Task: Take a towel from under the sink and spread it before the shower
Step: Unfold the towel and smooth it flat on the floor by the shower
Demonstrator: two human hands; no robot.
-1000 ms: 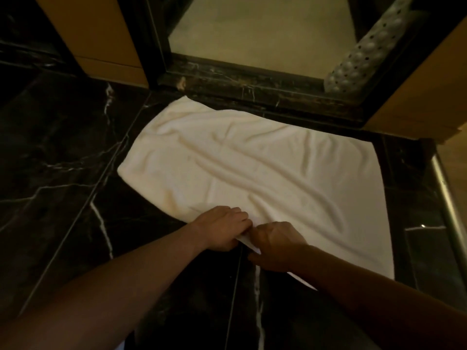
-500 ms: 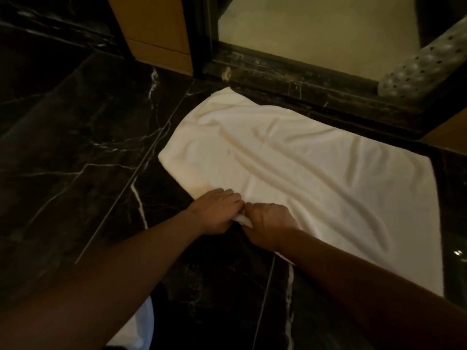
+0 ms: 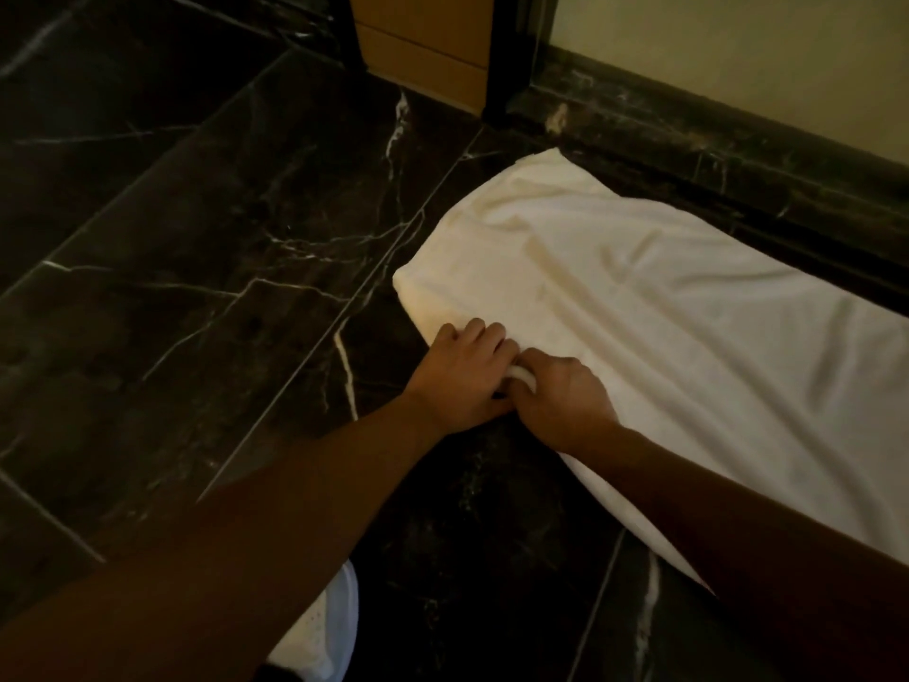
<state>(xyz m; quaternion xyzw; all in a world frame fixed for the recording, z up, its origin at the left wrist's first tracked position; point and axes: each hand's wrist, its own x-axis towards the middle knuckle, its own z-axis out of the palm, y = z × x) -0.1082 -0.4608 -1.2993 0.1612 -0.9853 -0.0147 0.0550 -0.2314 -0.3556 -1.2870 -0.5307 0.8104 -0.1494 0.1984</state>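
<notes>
A white towel (image 3: 664, 307) lies spread and slightly wrinkled on the dark marble floor, along the dark stone threshold (image 3: 713, 155) of the shower. My left hand (image 3: 457, 376) and my right hand (image 3: 560, 396) sit side by side at the towel's near edge. Both are closed on a small bunched fold of that edge, which shows white between them. The towel's right end runs out of the frame.
Behind the threshold is the pale shower floor (image 3: 738, 56). A wooden panel (image 3: 423, 46) stands at the back left of the opening. A white shoe (image 3: 324, 637) shows at the bottom. Dark veined marble floor (image 3: 196, 268) stretches to the left.
The view has swung left and closer, so the towel now sits further right in the frame. My hands have stayed together at the near edge, with the fold bunched tighter between them.
</notes>
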